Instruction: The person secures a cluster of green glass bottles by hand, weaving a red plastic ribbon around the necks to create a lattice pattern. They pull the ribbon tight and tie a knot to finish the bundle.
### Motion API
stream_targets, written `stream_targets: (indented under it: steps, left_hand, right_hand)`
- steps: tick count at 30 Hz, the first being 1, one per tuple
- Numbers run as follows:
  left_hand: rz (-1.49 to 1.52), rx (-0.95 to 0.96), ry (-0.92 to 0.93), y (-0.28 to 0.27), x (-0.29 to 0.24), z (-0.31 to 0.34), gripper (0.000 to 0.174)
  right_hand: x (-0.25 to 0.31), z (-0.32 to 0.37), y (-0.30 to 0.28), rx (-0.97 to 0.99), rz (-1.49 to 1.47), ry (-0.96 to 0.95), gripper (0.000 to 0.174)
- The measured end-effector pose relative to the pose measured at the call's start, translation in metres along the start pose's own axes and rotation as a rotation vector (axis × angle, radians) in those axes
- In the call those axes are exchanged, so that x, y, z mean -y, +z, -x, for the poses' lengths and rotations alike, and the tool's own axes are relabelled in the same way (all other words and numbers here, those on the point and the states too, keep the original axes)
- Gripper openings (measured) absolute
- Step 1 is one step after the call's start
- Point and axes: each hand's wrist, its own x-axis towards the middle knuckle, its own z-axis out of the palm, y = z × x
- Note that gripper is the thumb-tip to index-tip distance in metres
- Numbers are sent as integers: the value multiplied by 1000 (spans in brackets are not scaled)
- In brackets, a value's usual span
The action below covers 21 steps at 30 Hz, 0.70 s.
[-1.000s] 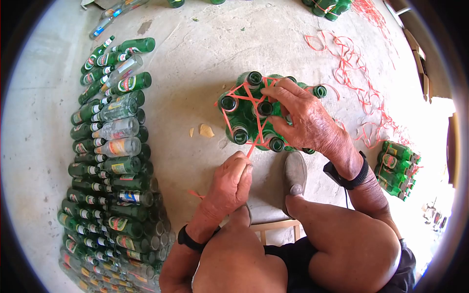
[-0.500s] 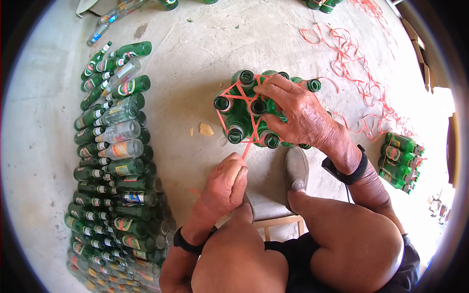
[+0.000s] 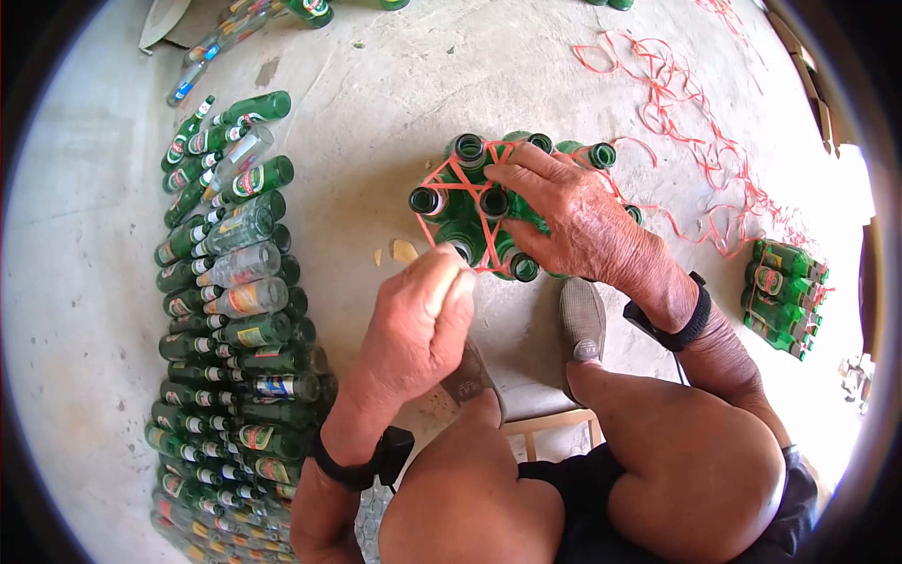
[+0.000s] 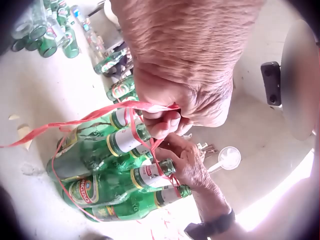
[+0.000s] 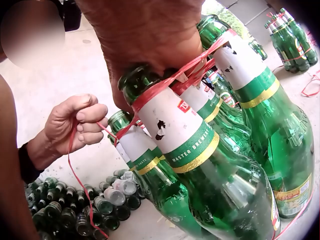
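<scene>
Green bottles (image 3: 458,231) stand upright in a tight cluster, red plastic strip (image 3: 455,187) crossing between their necks and circling the outside. The left hand (image 3: 413,324) is curled round the strip at the cluster's near left side; in the right wrist view this hand (image 5: 75,125) has strip running from its fist to a bottle neck, with a loose length hanging below. Over the bottle tops lies the right hand (image 3: 587,221), thumb and fingers bent among the necks on the strip; its fingertips are partly hidden. The left wrist view shows the strip (image 4: 90,116) trailing from the left fist (image 4: 175,107).
Stacked bottles lying on their sides (image 3: 249,291) line the left. Loose red strip (image 3: 672,103) is scattered at the upper right, and another tied bundle of bottles (image 3: 785,291) lies at the right. The person's shoes (image 3: 583,324) are just below the cluster.
The left hand has risen toward the cluster and now covers part of its near left bottle. The right hand has stayed on the bottle tops, nearly still.
</scene>
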Motion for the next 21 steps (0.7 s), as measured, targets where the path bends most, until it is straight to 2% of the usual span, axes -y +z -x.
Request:
stream_targets:
  steps: [5, 9, 12, 15, 21]
  left_hand:
    - [55, -59, -153, -5, -1, -15, 14]
    - [-1, -66, -77, -4, 6, -24, 20]
    - [15, -53, -178, -7, 11, -27, 24]
    - [-29, -35, -163, -8, 21, -28, 27]
    - [-73, -30, -121, -10, 25, -38, 20]
  right_hand:
    - [2, -1, -1, 30, 18, -10, 64]
    - [4, 0, -2, 40, 60, -34, 59]
    - [3, -1, -1, 34, 63, -37, 58]
    - [3, -1, -1, 36, 84, -37, 57]
    - [3, -1, -1, 31, 107, -49, 58]
